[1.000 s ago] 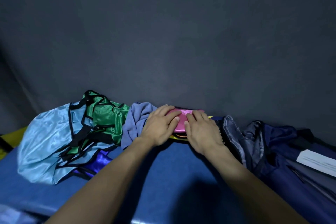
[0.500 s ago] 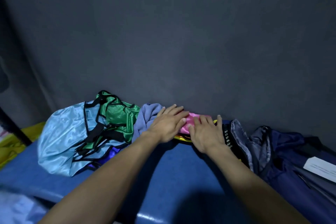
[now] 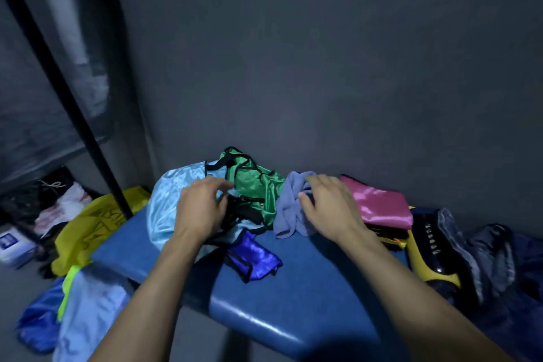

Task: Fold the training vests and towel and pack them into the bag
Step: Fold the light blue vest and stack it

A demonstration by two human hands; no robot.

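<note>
A heap of unfolded vests lies on the blue bench [image 3: 308,297]: a light blue vest [image 3: 167,200], a green vest [image 3: 258,185] with black trim, and a royal blue vest [image 3: 254,258] at the front. My left hand [image 3: 199,209] hovers over the heap with loosely curled fingers and holds nothing I can see. My right hand [image 3: 329,206] rests on the crumpled lilac towel [image 3: 289,209], its fingers curled at the cloth. A folded pink vest [image 3: 382,204] tops a small stack beside the wall. The dark navy bag [image 3: 499,258] lies open at the right.
A black pole [image 3: 73,103] slants down at the left. A yellow cloth [image 3: 88,232] and several other fabrics and a box sit on the floor to the left. The grey wall stands right behind the bench.
Both hands left the folded pink vest and moved left: the left hand to the vest heap, the right hand to the towel. The view swung left and down.
</note>
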